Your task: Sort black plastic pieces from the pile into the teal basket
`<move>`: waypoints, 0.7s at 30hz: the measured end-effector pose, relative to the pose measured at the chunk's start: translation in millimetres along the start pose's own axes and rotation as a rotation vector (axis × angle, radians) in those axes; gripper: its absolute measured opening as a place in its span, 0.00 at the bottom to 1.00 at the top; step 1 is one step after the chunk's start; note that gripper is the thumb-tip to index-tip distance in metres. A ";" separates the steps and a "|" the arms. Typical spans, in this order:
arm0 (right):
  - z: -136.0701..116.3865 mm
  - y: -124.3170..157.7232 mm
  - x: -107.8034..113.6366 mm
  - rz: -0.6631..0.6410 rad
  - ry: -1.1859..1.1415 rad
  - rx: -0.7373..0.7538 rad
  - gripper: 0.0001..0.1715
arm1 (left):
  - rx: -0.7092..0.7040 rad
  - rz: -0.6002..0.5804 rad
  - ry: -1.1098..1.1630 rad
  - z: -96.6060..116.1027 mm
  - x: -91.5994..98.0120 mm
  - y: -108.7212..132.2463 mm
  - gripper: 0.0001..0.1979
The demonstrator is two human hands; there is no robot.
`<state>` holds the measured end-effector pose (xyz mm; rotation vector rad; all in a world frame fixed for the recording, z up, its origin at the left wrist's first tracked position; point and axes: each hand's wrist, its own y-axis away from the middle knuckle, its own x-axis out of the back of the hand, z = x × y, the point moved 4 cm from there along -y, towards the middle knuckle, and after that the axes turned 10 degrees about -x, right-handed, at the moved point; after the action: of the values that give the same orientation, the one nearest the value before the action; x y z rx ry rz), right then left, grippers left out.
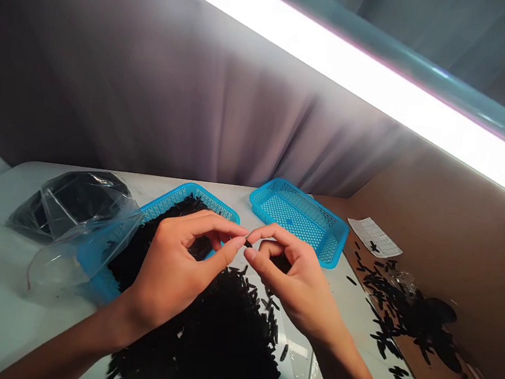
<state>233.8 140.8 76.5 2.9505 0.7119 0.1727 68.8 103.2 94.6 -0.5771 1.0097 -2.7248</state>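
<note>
My left hand (170, 271) and my right hand (299, 280) meet at the fingertips above a heap of small black elongated pieces (212, 343). Between the thumbs and forefingers is one small black piece (248, 244), pinched from both sides. Most of it is covered by the fingers, so its exact kind does not show. Just behind my left hand, a blue plastic basket (221, 203) holds many more of the black pieces, which spill onto the heap in front.
A second blue basket (293, 209) stands at the back right. At left lies a clear bag (82, 200) with dark contents. Grid-printed paper (372, 236) and scattered black pieces (381, 338) lie at right, along a brown board (425, 355). A bright tube light (339, 65) crosses above.
</note>
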 end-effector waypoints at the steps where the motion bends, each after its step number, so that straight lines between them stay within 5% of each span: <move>1: -2.3 1.0 1.1 0.048 0.026 0.037 0.11 | -0.004 0.005 0.002 0.2 0.3 -0.5 0.05; 6: -8.7 7.3 5.4 0.185 0.115 0.120 0.09 | -0.046 -0.001 -0.059 0.9 2.9 -1.9 0.05; 18: -15.9 13.4 11.5 0.276 0.163 0.187 0.07 | -0.099 -0.004 -0.057 7.1 3.7 0.9 0.03; 21: -14.8 12.4 11.8 0.279 0.150 0.178 0.08 | -0.160 0.024 -0.207 0.7 12.5 -4.0 0.03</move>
<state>247.8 136.3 93.7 3.2243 0.3419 0.3749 57.6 102.1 101.4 -0.8478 1.1772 -2.5147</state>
